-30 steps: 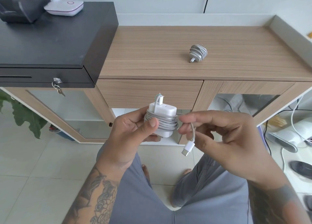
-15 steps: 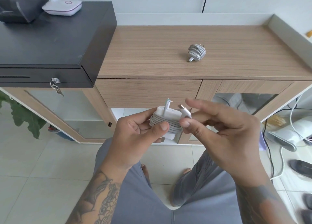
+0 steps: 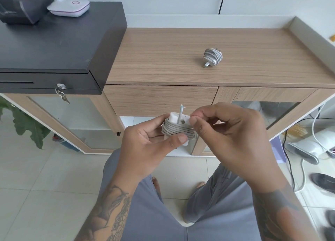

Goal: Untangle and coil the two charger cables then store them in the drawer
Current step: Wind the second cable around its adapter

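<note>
A second ago the cable's plug end hung loose below the right hand (image 3: 233, 139). Now it is up at the top of the white charger block (image 3: 178, 127), pinched in the fingertips of that hand, so the right grip is clamped on the cable end. The left hand (image 3: 150, 146) grips the block, thumb pressing on the grey loops wound round it. I think this second cable is nearly coiled and only the end needs tucking in.

The first coiled charger (image 3: 212, 57) lies alone on the wooden surface (image 3: 163, 59). The drawer (image 3: 155, 97) under it is closed.

A black box (image 3: 59, 46) sits to the left with keys (image 3: 62, 94) hanging from its lock. A green plant (image 3: 23, 124) and pale floor tiles (image 3: 45, 177) are below.
</note>
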